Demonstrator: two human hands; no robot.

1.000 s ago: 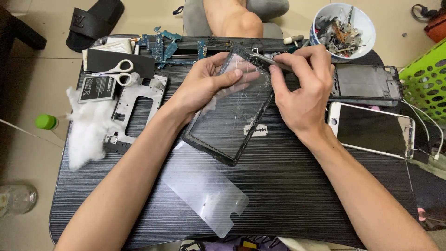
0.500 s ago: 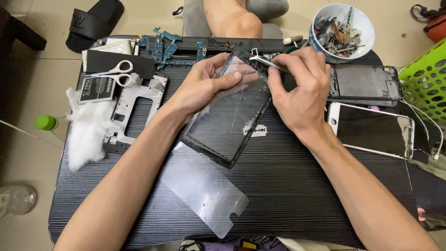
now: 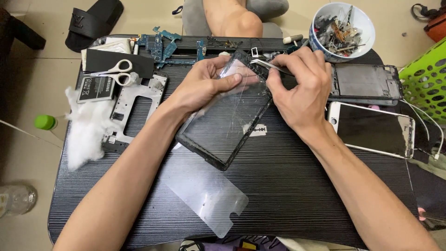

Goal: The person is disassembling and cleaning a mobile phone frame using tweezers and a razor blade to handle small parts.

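Left hand (image 3: 204,86) grips the cracked screen (image 3: 227,118), thumb on the glass; right hand (image 3: 299,88) pinches tweezers (image 3: 269,65) at its top edge.

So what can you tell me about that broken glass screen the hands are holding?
The cracked screen panel is a dark, black-framed rectangle of glass with white cracks fanning from its upper end. It tilts over the black table, lower corner down. The left hand grips its top edge; the right hand presses metal tweezers there.

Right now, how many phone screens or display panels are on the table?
3: a cracked glass panel under both hands at centre, a white-framed screen at right, and a dark phone frame above it. More may be hidden.
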